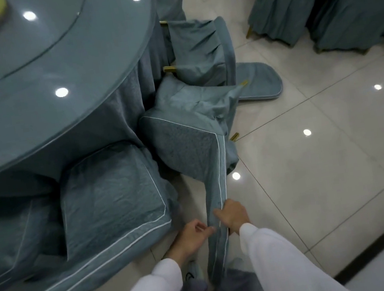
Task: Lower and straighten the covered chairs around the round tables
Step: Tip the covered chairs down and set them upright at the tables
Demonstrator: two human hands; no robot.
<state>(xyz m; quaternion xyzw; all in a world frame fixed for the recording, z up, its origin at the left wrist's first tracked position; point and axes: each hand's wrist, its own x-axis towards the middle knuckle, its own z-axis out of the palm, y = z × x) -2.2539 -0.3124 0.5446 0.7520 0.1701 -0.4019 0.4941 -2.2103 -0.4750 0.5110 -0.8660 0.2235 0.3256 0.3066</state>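
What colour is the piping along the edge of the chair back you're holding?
White piping on a teal-blue chair cover, clearest in the head view.

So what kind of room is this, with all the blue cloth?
Probably a restaurant banquet hall. There is a big round table with a turning glass top, covered chairs around it, and a shiny tiled floor.

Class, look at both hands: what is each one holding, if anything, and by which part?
The right hand grips the tilted chair by the top edge of its covered backrest. The left hand touches the same edge with its fingertips.
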